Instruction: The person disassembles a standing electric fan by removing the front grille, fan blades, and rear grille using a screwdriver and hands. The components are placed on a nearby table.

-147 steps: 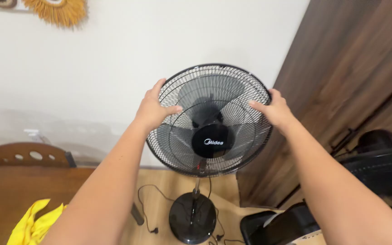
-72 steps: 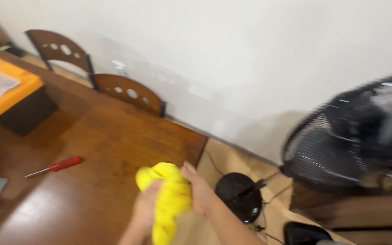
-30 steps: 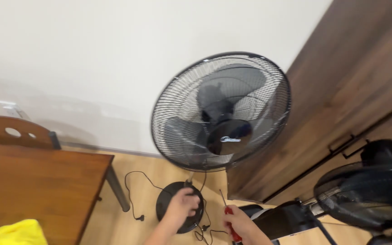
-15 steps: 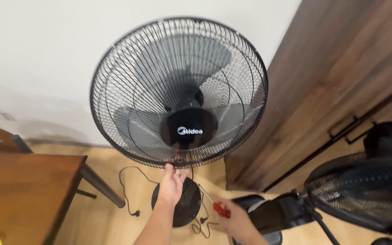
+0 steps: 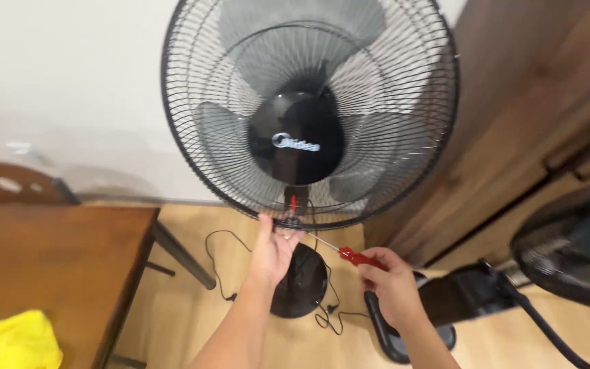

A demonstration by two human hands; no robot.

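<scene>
While our left hand pinches the bottom rim of the fan guard, our right hand grips a red-handled screwdriver. Its shaft slants up-left toward the rim beside the left fingers, which are nearer.

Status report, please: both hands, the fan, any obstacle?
Left hand pinching bottom rim of fan grille. Right hand holding red screwdriver, tip at the same spot. Cable loose on floor; nothing blocking.
</scene>
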